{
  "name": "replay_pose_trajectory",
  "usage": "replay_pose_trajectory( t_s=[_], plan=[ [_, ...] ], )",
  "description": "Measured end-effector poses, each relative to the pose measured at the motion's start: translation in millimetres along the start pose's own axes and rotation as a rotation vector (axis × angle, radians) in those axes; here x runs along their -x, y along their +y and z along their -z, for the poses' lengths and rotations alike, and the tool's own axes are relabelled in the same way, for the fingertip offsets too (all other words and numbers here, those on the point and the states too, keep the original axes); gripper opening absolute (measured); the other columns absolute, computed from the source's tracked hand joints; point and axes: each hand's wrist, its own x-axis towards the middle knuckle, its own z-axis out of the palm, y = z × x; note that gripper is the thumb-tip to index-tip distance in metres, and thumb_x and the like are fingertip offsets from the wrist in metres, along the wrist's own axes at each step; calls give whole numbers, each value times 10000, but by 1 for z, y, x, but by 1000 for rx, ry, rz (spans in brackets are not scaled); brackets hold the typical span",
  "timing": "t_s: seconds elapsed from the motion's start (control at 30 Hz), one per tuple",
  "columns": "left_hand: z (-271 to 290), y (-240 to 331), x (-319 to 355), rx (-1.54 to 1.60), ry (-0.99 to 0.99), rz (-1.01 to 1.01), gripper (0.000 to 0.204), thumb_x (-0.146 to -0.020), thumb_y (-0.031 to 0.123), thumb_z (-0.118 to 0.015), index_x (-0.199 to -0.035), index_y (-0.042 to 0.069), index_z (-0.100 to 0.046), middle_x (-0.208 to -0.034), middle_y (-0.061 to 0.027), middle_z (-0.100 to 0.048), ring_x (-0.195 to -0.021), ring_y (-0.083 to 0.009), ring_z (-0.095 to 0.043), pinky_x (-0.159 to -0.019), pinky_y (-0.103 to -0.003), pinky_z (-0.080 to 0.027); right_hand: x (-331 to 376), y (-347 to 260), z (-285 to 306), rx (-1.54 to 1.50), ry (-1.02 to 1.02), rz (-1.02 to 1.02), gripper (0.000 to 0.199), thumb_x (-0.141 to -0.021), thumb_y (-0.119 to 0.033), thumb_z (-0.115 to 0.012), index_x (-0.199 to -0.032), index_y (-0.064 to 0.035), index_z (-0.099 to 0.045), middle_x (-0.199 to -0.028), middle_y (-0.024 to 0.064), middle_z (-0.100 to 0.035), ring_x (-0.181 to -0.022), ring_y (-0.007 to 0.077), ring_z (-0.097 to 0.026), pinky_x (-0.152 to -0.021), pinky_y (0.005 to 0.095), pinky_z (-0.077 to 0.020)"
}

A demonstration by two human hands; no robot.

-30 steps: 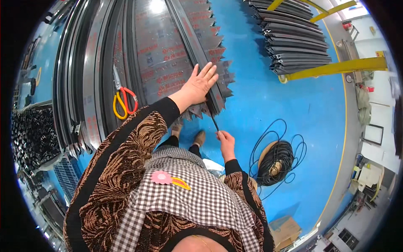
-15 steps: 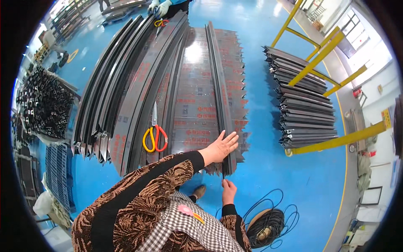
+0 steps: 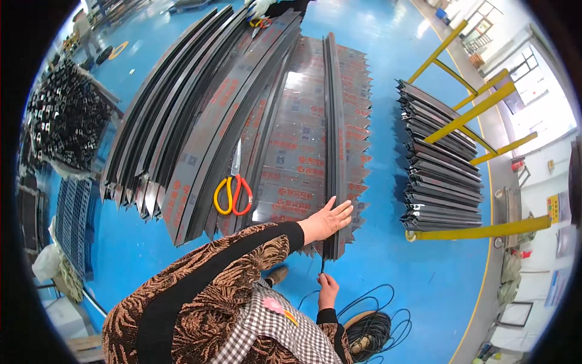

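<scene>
- Since the earlier frame, the left hand has slid further along the dark profile strip.
- Scissors: orange and yellow handles, lying left of the strip on the stacked profiles.
- Left hand: fingers spread flat, pressing the strip's near end.
- Right hand: below the strip's end, pinching a thin black cord.
- Cable coil: lower right of the strip, on the blue floor.
</scene>
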Motion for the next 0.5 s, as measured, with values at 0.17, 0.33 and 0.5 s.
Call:
replay_pose_trajectory(
  t_s=[0.17, 0.33, 0.5],
  plan=[
    [-7, 0, 2, 34, 79, 13, 440, -808, 117, -532, -1239, 60, -463, -1427, -173, -322, -1383, -316, -181, -1075, -590, -173, 4, -11, -2, 14, -28, -42, 188, -846, -104, -592, -949, 44, -642, -830, 81, -641, -725, 152, -566, -711, 257, -457],
    [-7, 0, 4, 55, 96, 36, 414, -807, 137, -523, -1209, 53, -467, -1403, -183, -351, -1371, -330, -204, -1056, -605, -192, 16, -33, -13, 606, 42, 344, 189, -816, -64, -585, -990, 3, -617, -884, 103, -618, -798, 213, -555, -730, 316, -451],
    [26, 6, 6, 38, 70, 53, 409, -850, 182, -509, -1249, 100, -472, -1393, -108, -380, -1364, -285, -216, -1046, -580, -208, 27, -70, -68, 884, -216, 688, 247, -808, -98, -569, -1047, -36, -580, -998, 124, -584, -876, 282, -532, -782, 382, -429]
  ],
)
